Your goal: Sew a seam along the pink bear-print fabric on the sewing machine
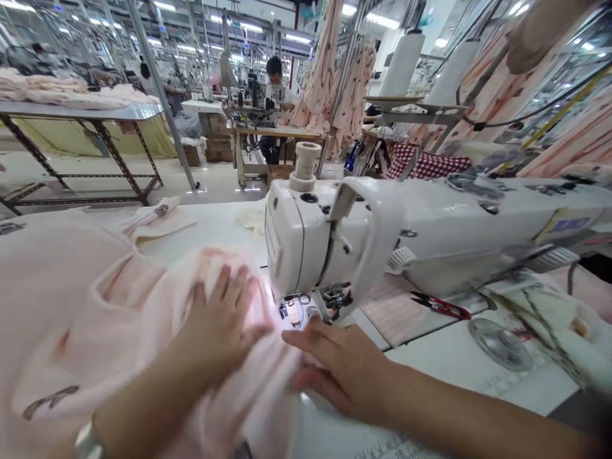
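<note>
A pale pink fabric piece [138,319] with printed motifs lies bunched over the left side of the sewing table. My left hand [224,312] rests on it with fingers spread, left of the needle area. The white sewing machine [329,236] stands just ahead, its lamp lighting the needle plate [292,313]. In front of the presser foot is my right hand [339,363], fingers stretched leftward and thumb apart, at the fabric's right edge. Motion blur softens both hands and the cloth. Any contact between the right fingertips and the cloth is hard to make out.
Red-handled thread snips [442,306] and a round metal disc [500,344] lie right of the machine. Thread cones [401,67] stand behind it. A metal-framed table [86,115] holds pink cloth at the left. Another person [273,83] sits at a station beyond.
</note>
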Motion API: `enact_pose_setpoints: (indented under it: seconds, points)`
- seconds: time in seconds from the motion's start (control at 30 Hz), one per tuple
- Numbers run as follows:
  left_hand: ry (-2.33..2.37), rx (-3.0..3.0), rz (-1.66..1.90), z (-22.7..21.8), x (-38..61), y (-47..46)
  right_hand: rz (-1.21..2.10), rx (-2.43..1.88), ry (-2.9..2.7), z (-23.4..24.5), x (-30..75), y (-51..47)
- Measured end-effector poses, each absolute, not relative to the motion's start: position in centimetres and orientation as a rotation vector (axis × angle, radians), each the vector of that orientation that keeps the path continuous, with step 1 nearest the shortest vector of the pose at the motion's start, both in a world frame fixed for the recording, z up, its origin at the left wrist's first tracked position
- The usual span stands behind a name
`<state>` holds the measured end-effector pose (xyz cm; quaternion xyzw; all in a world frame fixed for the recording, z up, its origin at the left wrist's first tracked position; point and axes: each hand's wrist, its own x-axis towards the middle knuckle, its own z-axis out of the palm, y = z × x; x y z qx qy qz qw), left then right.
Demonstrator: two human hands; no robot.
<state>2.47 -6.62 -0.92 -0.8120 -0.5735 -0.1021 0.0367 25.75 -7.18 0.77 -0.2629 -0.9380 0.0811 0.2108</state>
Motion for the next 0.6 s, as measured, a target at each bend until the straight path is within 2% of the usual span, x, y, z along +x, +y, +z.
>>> enact_pose_setpoints:
  seconds: [0.17, 0.4, 0.6]
  points:
    - [-1.599, -2.441, -0.19, -1.6, 5.2, -14.7, 0.339, -0.848, -2.656, 0.9, 27.4, -12.6]
    - [-1.823, -2.504, -0.199, 3.9, 5.0, -8.1, 0.41, -0.935, -2.543, 0.5, 28.6, -15.4]
    - [-1.765, -2.524, -0.314, 2.1, 5.4, -9.5, 0.391, -0.902, -2.589, 1.0, 29.7, -16.2]
